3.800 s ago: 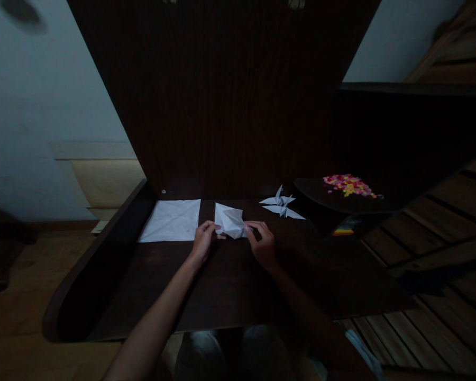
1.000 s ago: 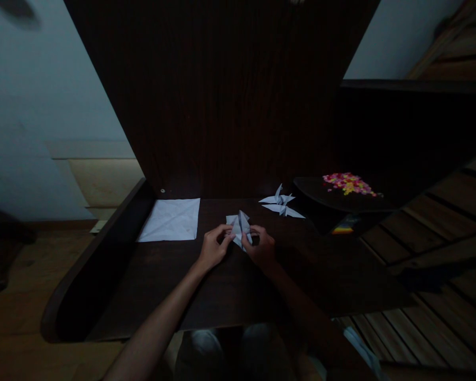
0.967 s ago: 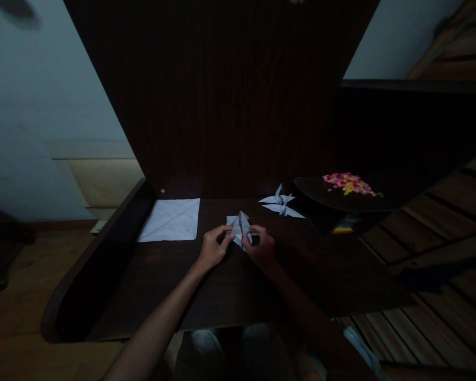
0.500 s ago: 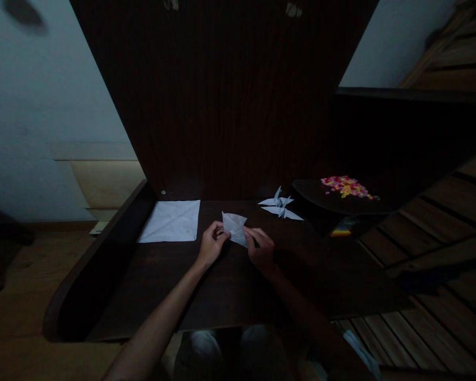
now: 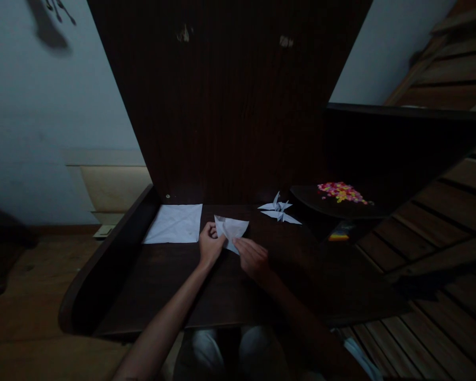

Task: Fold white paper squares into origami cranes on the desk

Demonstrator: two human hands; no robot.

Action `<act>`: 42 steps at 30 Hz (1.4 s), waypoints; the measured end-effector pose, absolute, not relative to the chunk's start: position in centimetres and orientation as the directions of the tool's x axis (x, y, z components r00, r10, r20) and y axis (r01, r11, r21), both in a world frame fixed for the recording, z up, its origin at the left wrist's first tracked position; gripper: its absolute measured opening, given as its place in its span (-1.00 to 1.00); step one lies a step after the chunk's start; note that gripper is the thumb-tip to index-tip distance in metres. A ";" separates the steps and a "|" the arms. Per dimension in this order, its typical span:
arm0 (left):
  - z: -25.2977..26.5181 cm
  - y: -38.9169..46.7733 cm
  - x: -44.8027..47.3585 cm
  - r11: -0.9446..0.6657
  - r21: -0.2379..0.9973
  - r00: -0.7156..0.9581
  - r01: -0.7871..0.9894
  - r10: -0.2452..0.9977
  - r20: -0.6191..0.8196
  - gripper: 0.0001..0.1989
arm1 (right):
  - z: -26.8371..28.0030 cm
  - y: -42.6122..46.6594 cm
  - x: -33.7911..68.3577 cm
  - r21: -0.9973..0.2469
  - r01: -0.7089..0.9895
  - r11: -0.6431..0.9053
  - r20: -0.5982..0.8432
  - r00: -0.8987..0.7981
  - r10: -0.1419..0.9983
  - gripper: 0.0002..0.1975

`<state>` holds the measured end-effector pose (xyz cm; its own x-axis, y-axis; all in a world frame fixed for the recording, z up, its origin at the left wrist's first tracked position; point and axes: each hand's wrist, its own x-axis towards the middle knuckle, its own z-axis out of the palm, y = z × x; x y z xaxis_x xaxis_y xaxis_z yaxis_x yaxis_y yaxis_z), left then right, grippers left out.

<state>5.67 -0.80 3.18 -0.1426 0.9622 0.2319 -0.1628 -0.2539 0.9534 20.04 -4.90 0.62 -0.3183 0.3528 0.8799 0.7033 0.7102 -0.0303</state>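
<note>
Left grip [image 5: 211, 244] pinches the paper [image 5: 234, 227] by its left side, seemingly to steady it | right grip [image 5: 254, 258] at its near edge, pinch unclear | paper mid-tabletop [image 5: 162, 286] | sheet [image 5: 173, 224] left, cranes [image 5: 281, 215] right, apparently clear of elbows

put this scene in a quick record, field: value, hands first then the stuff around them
left hand: holds the folded paper at its left side
right hand: touches the folded paper low on its right; exact grip unclear
folded paper: white, creased
flat sheet: white, creased, lying left of the hands on the dark desk
paper figures: white, pointed, close together, right of the hands
small pieces: pink, red and yellow, heaped on the dark shelf
lighting: dim
</note>
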 end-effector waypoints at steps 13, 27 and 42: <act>3.7 -3.9 5.7 -0.273 0.951 -0.162 -0.143 0.955 0.249 -0.90 | 2.1 -6.0 18.7 -0.079 0.849 0.522 0.889 -0.178 0.423 -0.80; 4.4 -6.7 4.2 -0.531 0.729 -0.044 0.433 0.795 0.605 -0.83 | 5.3 -5.2 17.7 -0.238 0.924 0.298 0.830 0.033 0.558 -0.89; 3.6 -6.0 2.3 -0.252 0.962 -0.350 -0.105 0.915 0.201 -0.79 | 5.8 -4.3 17.3 -0.667 0.618 0.415 0.682 0.282 0.675 -0.83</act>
<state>2.35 -6.02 3.55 -0.3502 0.9148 0.2012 -0.1047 -0.2517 0.9621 17.34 -4.31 5.80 0.2819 0.6753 0.6816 0.6181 0.4155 -0.6673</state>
